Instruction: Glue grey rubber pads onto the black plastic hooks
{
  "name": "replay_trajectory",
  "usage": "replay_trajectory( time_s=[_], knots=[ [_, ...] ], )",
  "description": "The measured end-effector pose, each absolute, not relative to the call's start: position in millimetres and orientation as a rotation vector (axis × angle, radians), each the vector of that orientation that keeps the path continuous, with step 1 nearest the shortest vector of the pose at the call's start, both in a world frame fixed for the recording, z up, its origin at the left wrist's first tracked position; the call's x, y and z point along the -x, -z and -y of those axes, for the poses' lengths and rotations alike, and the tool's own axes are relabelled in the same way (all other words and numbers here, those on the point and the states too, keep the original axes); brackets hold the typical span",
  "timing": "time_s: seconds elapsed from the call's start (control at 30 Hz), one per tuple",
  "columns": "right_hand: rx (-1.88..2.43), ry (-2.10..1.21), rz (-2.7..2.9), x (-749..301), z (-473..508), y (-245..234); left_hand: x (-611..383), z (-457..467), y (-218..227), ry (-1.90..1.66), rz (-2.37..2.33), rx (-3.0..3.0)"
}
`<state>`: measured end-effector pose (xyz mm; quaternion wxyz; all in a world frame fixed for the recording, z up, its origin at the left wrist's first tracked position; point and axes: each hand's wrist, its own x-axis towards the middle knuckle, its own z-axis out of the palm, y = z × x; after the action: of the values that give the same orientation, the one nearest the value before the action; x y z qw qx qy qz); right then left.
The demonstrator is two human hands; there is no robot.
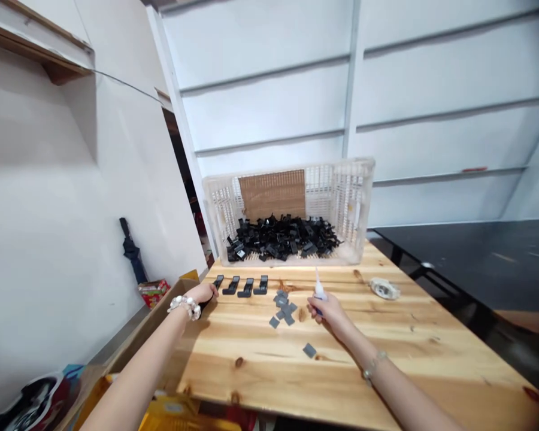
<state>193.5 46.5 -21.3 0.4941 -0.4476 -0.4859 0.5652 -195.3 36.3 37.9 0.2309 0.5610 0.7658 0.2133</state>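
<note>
My left hand (202, 292) is at the table's left edge, its fingers closed on a black plastic part (218, 280) at the left end of a row. To its right stand more black L-shaped parts (246, 287), set side by side. My right hand (330, 311) is wrapped round a small glue bottle (319, 290), its thin white nozzle pointing up and away. Several small grey square pieces (282, 306) lie loosely heaped between my hands. A single grey square (309, 350) lies nearer to me.
A white plastic crate (291, 261) with a heap of black parts (287, 236) and a cardboard sheet (273, 193) stands at the table's back. A tape roll (385, 288) lies right on the wooden table (363, 383). A cardboard box is at lower left; a black table (476, 257) stands right.
</note>
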Motion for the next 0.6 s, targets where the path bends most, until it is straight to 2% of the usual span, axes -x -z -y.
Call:
replay_trajectory(
  time_s=[0.1,0.27,0.6],
  knots=[
    [1.073,-1.380,1.158,-191,-49,24,203,-47,-38,-0.452,-2.227,-1.561],
    [1.066,-1.382,1.134,-187,-52,29,201,-64,-34,-0.466,-2.404,-1.639],
    [1.086,-1.373,1.101,-186,-58,33,149,-85,-13,-0.424,-2.308,-1.769]
  ],
)
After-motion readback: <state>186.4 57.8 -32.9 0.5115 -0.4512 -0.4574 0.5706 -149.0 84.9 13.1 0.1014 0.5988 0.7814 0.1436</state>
